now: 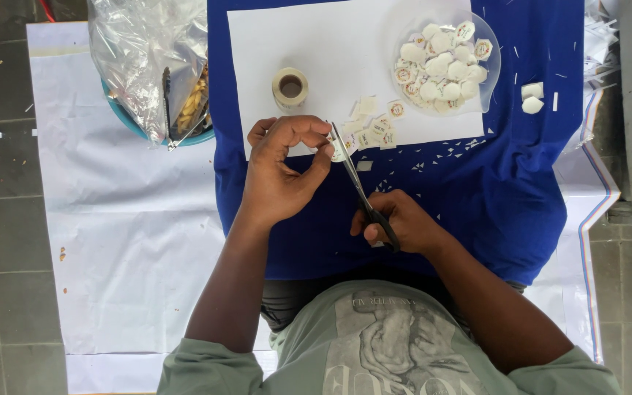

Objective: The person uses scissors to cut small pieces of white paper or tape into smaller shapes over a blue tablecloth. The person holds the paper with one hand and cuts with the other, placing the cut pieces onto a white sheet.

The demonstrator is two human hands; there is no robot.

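while my left hand [281, 170] pinches a small round white sticker [337, 148] between thumb and fingertips, my right hand [398, 222] grips black scissors [363, 194]. their thin blades touch the sticker's edge.

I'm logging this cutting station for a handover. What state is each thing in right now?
Scissors: gripped by right hand, blades at the sticker.
Small sticker: pinched in left hand.
Tape roll: upright on white paper.
Clear dish: heaped with cut stickers.
Uncut stickers: loose on the paper.
Plastic bag: crumpled over a blue bowl.
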